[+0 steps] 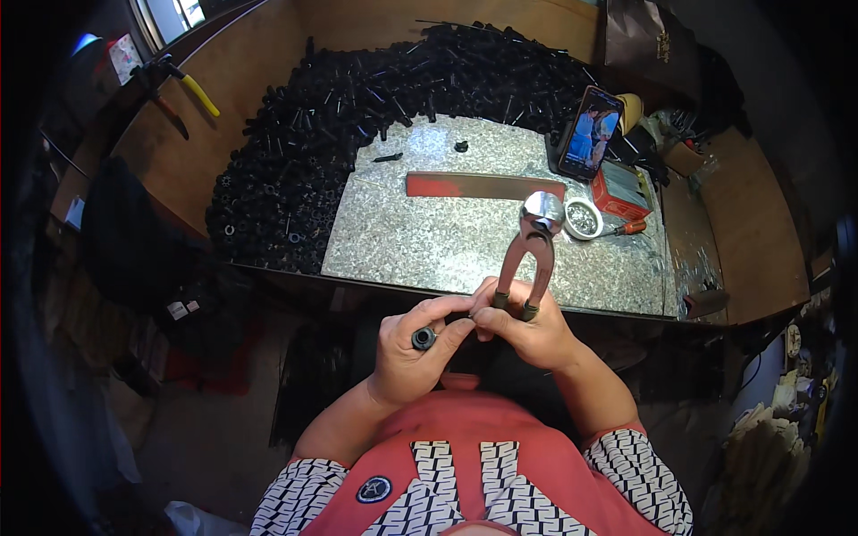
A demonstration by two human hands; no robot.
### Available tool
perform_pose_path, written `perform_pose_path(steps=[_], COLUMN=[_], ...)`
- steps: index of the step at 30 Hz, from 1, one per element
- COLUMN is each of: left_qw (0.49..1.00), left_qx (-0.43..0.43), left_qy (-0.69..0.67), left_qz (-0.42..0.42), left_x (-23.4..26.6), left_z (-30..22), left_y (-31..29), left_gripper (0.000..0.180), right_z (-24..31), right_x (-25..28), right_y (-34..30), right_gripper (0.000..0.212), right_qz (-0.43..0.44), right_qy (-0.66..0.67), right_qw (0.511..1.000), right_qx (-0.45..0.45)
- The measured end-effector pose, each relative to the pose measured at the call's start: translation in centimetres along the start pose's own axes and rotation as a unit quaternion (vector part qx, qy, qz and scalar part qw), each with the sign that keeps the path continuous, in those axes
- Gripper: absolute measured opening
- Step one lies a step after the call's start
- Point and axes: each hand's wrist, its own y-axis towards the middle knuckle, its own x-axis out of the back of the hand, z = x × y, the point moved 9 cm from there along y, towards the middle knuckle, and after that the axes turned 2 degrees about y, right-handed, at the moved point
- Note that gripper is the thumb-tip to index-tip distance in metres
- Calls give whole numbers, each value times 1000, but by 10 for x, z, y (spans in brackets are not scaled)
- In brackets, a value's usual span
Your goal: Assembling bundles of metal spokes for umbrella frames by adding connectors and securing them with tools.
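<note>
My left hand is closed around a black tubular part, its round hollow end showing past the fingers. In my right hand is a pair of end-cutting pincers, jaws pointing away from me and handle grips dark green. The thumbs and fingertips of both hands come together just off the table's front edge. Something small and dark seems pinched there, too small to name. Beyond the pincers' head lies a flat red and grey bar on the speckled tabletop.
A large heap of black tubular parts covers the back and left. At the right stand a phone, a red box, a white bowl of small metal pieces and an orange-handled screwdriver. Wooden walls border the table.
</note>
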Motion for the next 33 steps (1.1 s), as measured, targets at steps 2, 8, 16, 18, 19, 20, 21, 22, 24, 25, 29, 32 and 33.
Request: perform_pose_path(steps=[2,8,16,18,19,20,21,22,24,25,29,32,33], left_qw=[1000,999,999,999,999,999,998,998,999,999,998,997,997], left_qx=[10,18,-33,-18,-18,-9,-1,1,16,16,18,3,4], left_qy=[-23,-37,13,15,15,13,13,15,-6,-6,-50,-80,-61], left_qz=[16,4,-23,-30,-32,-44,-57,-60,-46,-49,28,24,38], left_x=[-2,1,4,6,6,8,11,13,15,15,2,-1,-1], left_z=[3,4,1,4,5,8,10,12,17,26,26,20,21], left_y=[-1,-5,-7,-8,-9,-9,-9,-9,-10,-13,-13,-10,-11], left_gripper=[13,6,7,9,9,11,13,13,17,28,81,82,90], right_z=[-5,-15,-18,-16,-16,-15,-14,-14,-8,-8,-11,-10,-11], right_x=[-1,-6,-13,-15,-15,-14,-13,-14,-9,-8,-10,-15,-16], right_y=[-1,-1,-1,0,0,0,1,1,2,2,0,0,-1], right_gripper=[13,13,20,19,19,16,14,14,13,13,10,10,10], right_qz=[12,31,27,19,20,14,9,11,-2,0,-3,3,8], right_qy=[-17,43,72,104,104,111,119,120,127,133,147,151,151], right_qw=[1000,997,995,993,993,992,991,991,991,991,988,988,987], right_qx=[-23,-61,-66,-59,-60,-60,-61,-62,-34,-32,-47,-45,-48])
